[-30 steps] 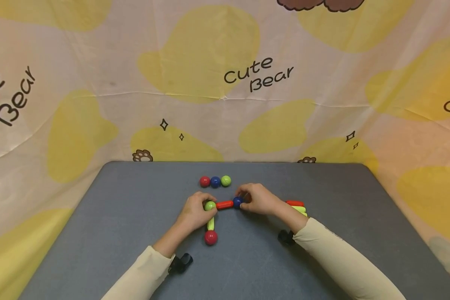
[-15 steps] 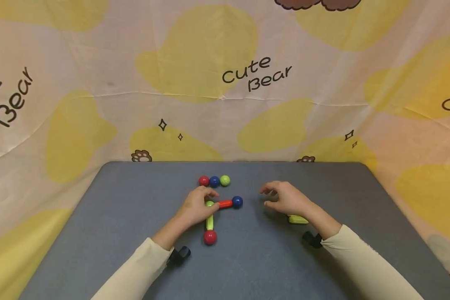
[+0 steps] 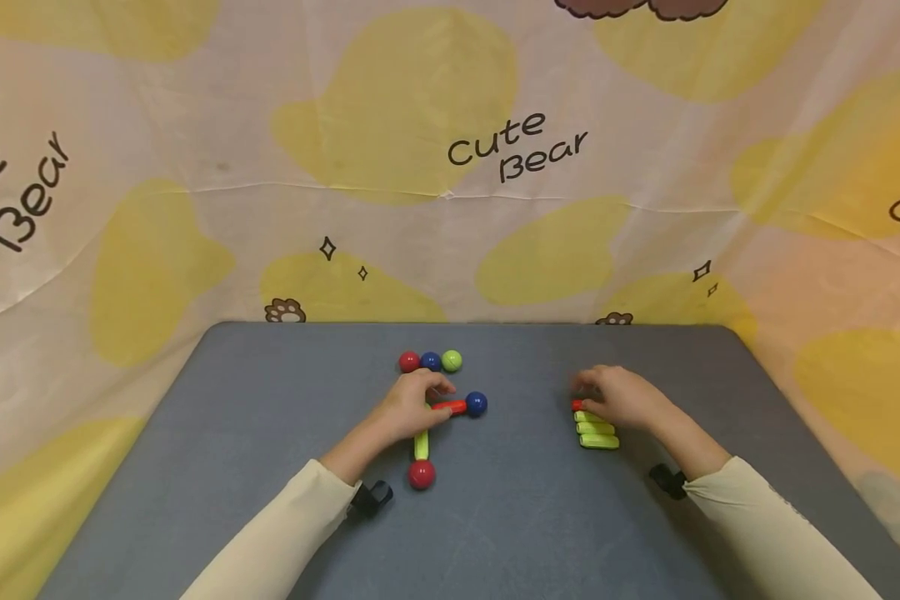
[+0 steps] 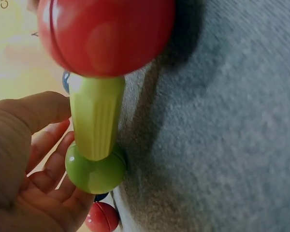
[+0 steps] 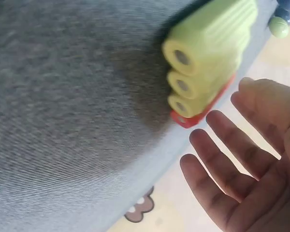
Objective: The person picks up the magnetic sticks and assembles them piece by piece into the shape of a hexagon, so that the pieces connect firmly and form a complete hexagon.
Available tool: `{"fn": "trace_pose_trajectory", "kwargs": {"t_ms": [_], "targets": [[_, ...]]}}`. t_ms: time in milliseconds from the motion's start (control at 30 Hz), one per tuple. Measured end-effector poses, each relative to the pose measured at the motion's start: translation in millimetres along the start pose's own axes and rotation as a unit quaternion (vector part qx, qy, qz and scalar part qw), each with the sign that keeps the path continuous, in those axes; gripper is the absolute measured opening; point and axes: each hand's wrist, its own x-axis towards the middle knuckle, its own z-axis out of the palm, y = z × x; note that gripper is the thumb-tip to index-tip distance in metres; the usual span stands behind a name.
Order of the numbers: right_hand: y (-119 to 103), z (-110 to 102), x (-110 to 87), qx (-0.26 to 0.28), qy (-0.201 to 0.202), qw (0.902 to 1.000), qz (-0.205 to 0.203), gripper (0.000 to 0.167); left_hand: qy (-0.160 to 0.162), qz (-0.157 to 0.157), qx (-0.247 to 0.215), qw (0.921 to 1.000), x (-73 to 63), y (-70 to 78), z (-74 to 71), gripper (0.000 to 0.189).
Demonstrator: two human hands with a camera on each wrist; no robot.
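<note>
My left hand (image 3: 401, 408) hovers loosely around the corner of a joined magnetic shape, thumb and fingers apart. At that corner is a green ball (image 4: 95, 171), mostly hidden from the head view. From it a yellow-green rod (image 4: 96, 116) runs to a red ball (image 4: 106, 34), and a red rod (image 3: 456, 407) runs to a blue ball (image 3: 477, 404). My right hand (image 3: 630, 398) is above the far end of a row of loose rods. Its fingers are spread beside a red rod (image 5: 198, 118), holding nothing. Three yellow-green rods (image 3: 598, 442) lie alongside that one.
Behind my left hand, a red ball (image 3: 409, 362), a blue ball (image 3: 431, 362) and a green ball (image 3: 452, 360) sit in a line. The grey table (image 3: 510, 533) ends at a printed cloth (image 3: 390, 125) hanging behind it.
My right hand has let go of the blue ball and moved right to the loose rods. My left hand has loosened from the green ball and shifted slightly right.
</note>
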Motion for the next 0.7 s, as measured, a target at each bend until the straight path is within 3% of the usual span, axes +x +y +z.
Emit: {"fn": "trace_pose_trajectory", "kwargs": {"t_ms": [133,433,700], "targets": [[5.0,3.7,-0.2,-0.008,-0.005,1.0000,-0.002,0.013,0.003,0.001,0.007,1.0000,0.1,-2.5,-0.4,0.024],[10.2,9.9,-0.1,0.006,-0.003,1.0000,-0.006,0.014,0.014,-0.039,0.010,0.9991,-4.5,-6.8,-2.7,0.021],[10.5,11.7,-0.7,0.014,-0.001,0.9999,-0.008,0.013,0.020,-0.042,-0.007,0.9989,-14.6,-8.9,-4.0,0.018]]}}
